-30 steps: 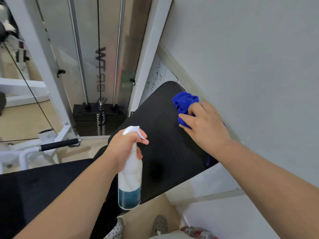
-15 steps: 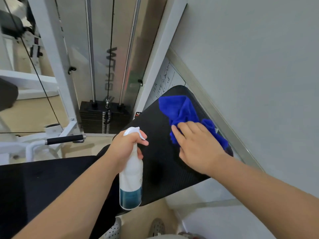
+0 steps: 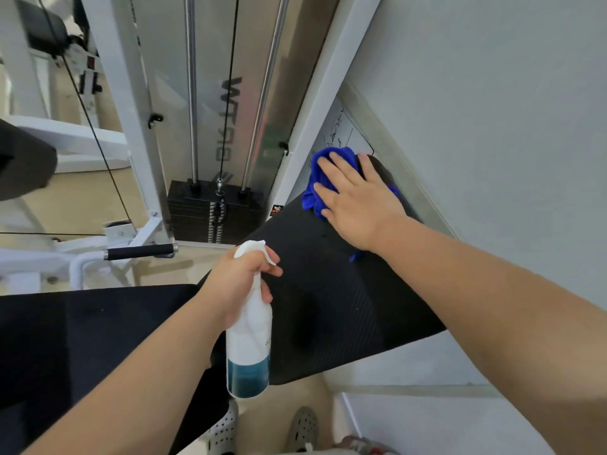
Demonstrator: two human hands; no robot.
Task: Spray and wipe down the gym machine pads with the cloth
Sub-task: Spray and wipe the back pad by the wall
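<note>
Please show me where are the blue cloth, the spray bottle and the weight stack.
blue cloth [image 3: 309, 197]: head view, on its left fold.
spray bottle [image 3: 249, 336]: head view, on its white body.
weight stack [image 3: 193, 211]: head view, on the black plates.

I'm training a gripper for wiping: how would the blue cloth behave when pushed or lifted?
Probably floppy: the blue cloth bunches into folds under the flat right hand. Likely light, sliding rather than rolling on the black pad.
</note>
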